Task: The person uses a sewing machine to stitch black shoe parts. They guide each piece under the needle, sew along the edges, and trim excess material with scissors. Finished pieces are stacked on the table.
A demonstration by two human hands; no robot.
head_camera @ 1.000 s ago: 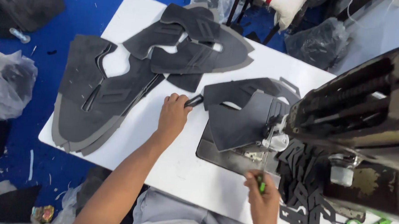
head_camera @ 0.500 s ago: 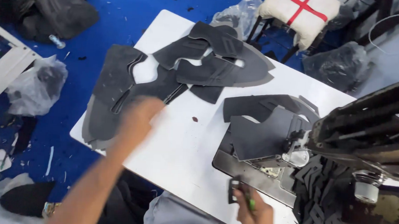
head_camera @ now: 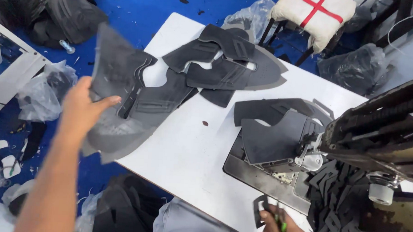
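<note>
The left hand (head_camera: 82, 109) gripped the topmost grey cut piece (head_camera: 117, 73) of the stack at the table's (head_camera: 190, 153) left edge, its length rising away beyond the fingers. The right hand (head_camera: 280, 228), far off, pinched a small green tool (head_camera: 283, 226).

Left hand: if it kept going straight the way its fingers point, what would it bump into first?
The left hand already grips the top grey cut piece, with its fingers pointing up and right. Going straight on, it would probably slide over the grey stack beneath it, though depth is hard to judge.
</note>
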